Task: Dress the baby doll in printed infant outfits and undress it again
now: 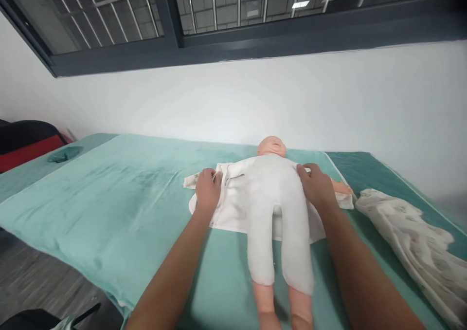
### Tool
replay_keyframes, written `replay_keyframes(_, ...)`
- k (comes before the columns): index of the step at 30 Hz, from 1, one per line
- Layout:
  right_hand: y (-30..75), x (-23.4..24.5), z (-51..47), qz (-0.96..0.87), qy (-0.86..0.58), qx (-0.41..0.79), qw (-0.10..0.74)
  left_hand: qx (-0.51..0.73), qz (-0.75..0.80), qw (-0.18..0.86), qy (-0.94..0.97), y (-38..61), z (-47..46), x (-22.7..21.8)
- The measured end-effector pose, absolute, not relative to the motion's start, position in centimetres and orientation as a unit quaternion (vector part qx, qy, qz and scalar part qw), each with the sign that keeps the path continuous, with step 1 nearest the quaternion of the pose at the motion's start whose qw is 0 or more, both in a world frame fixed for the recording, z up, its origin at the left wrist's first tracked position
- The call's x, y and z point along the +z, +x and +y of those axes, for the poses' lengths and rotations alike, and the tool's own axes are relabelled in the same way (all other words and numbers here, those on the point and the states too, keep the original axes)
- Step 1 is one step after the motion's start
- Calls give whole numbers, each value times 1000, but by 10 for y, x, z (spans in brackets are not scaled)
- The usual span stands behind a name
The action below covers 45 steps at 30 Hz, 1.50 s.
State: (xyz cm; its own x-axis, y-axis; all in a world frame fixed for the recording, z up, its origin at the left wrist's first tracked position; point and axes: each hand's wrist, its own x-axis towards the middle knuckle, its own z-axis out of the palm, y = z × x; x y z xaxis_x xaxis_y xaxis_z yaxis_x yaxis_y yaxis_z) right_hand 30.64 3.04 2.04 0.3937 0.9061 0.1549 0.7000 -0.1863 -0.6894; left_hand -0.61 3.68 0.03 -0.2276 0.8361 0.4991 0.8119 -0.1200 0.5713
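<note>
Left hand (207, 190) pinches garment (233, 208) flap; right hand (316, 186) flat on doll (272, 198); head away, legs near.

No text, label, brand, number or sign can be read anywhere. The patterned cloth (412, 242) lying at the right carries a faint small print, too blurred to tell whether it holds any letters. The white garment (226, 213) spread under the doll (272, 147) shows a few small dark marks near its opening, too small to read.
</note>
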Motion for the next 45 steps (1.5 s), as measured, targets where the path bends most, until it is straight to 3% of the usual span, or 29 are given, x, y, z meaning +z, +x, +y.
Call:
replay_keyframes(6, 293, 22, 32, -486, -638, 352, 482, 504, 600, 213, 583, 22, 42, 21)
replay_keyframes(10, 276, 19, 29, -439, -522, 472, 558, 533, 565, 283, 562, 47, 59, 48)
replay_keyframes(14, 258, 11, 27, -445, -453, 532, 560, 534, 555, 308, 559, 60, 74, 75)
replay_keyframes(21, 255, 3, 30, -485, -482, 529, 503, 416, 594, 260, 637, 63, 54, 111)
replay_keyframes(27, 256, 15, 24, -490, -480, 531, 497, 292, 491, 481, 665, 69, 14, 155)
replay_keyframes(29, 256, 19, 22, -487, -487, 532, 493, 297, 464, 502, 667, 69, 13, 159)
replay_keyframes(32, 259, 21, 21, -504, -504, 508, 484, 330, 515, 399, 683, 67, 19, 149)
replay_keyframes(36, 272, 17, 26, -545, -546, 428, 471, 220, 599, 254, 727, 61, 7, 131)
replay_keyframes(38, 285, 14, 31, -536, -582, 382, 477, 148, 583, 294, 742, 57, -14, 131)
replay_keyframes(41, 311, 9, 40, -486, -648, 268, 522, 52, 486, 466, 738, 52, -45, 140)
replay_keyframes(43, 327, 6, 44, -448, -679, 198, 547, 64, 448, 512, 730, 51, -51, 145)
replay_keyframes(45, 339, 2, 48, -415, -695, 181, 559, 152, 455, 476, 738, 55, -43, 144)
